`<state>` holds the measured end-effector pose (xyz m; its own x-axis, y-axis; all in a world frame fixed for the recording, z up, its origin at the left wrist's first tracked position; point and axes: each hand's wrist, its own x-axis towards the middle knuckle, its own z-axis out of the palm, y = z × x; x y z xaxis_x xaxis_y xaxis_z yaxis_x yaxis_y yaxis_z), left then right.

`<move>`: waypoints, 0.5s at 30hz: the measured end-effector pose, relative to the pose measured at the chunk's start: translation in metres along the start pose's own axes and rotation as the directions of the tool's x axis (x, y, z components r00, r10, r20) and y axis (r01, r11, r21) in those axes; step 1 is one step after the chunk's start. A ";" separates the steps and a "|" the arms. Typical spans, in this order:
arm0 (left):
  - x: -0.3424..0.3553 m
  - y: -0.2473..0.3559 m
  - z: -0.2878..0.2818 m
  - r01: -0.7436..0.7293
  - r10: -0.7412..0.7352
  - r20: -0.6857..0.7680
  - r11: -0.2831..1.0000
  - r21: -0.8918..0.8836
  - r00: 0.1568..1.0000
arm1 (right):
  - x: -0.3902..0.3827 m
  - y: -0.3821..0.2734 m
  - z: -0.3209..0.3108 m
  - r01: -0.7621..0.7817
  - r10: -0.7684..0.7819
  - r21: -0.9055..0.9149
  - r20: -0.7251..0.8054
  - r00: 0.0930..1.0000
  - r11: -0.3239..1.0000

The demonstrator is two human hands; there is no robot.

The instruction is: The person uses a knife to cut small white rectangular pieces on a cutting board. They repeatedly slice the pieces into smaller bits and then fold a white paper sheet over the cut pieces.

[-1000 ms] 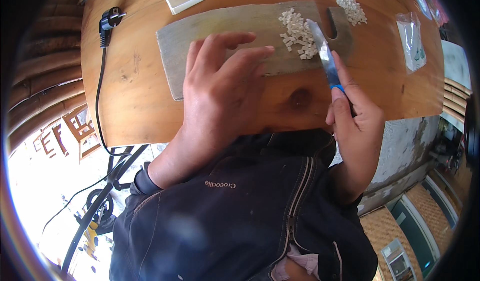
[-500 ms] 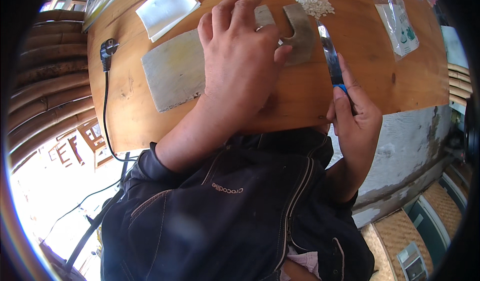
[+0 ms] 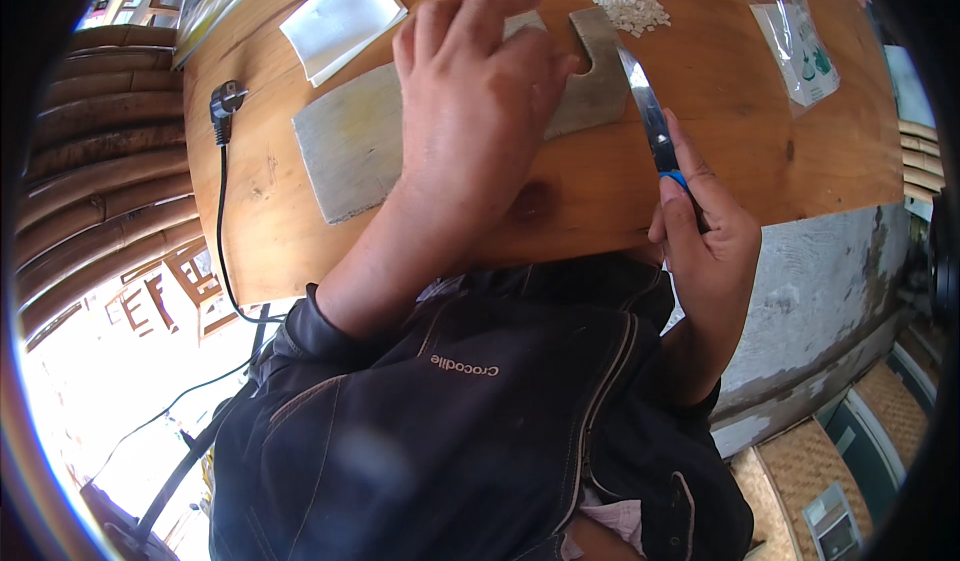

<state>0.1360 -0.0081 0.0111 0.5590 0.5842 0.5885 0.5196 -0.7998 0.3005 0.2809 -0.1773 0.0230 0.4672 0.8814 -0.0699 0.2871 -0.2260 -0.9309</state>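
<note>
Over the middle of a flat grey cutting board (image 3: 350, 146) bends my left hand (image 3: 475, 91), its back covering part of the board. Its fingers curl downward, and whatever their tips hold is hidden. The board's right end has a U-shaped notch. My right hand (image 3: 705, 216) is closed round the handle of a knife (image 3: 648, 101) with a blue band at the blade's base. The blade points up and away, its tip beside the board's right end. Just past the tip lies a pile of small white chopped pieces (image 3: 625, 3).
Folded white paper (image 3: 343, 21) lies beyond the board on the wooden table (image 3: 760, 161). A black plug (image 3: 227, 101) rests at the left, its cord running over the front edge. A clear plastic packet (image 3: 800, 51) lies at the far right.
The knife tip has shifted left and nearer, from the pile's edge to beside the board. My left hand's fingers have moved slightly, and the small white bit near its thumb no longer shows.
</note>
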 end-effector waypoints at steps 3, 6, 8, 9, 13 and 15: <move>0.000 -0.008 -0.022 0.105 -0.110 -0.075 0.992 -0.064 0.991 | 0.000 -0.006 0.011 0.029 -0.028 -0.020 0.045 0.999 0.999; -0.010 -0.021 -0.040 0.185 -0.203 -0.149 0.975 -0.124 0.968 | 0.000 -0.008 0.029 0.197 -0.178 -0.124 0.145 0.973 0.973; -0.020 -0.027 -0.049 0.260 -0.293 -0.158 0.945 -0.197 0.943 | 0.003 -0.013 0.041 0.302 -0.260 -0.153 0.244 0.934 0.941; -0.028 -0.033 -0.054 0.266 -0.298 -0.144 0.941 -0.208 0.943 | 0.004 -0.018 0.049 0.301 -0.244 -0.189 0.276 0.930 0.935; -0.059 -0.045 -0.058 0.330 -0.357 -0.052 0.904 -0.273 0.933 | 0.010 -0.030 0.066 0.266 -0.171 -0.292 0.313 0.934 0.919; -0.069 -0.043 -0.054 0.374 -0.387 0.015 0.878 -0.299 0.922 | 0.011 -0.034 0.068 0.204 -0.122 -0.299 0.270 0.955 0.932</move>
<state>0.0401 -0.0217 -0.0018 0.3237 0.8503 0.4149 0.4718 -0.5252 0.7082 0.2193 -0.1311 0.0293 0.1850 0.9815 -0.0501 0.6125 -0.1551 -0.7751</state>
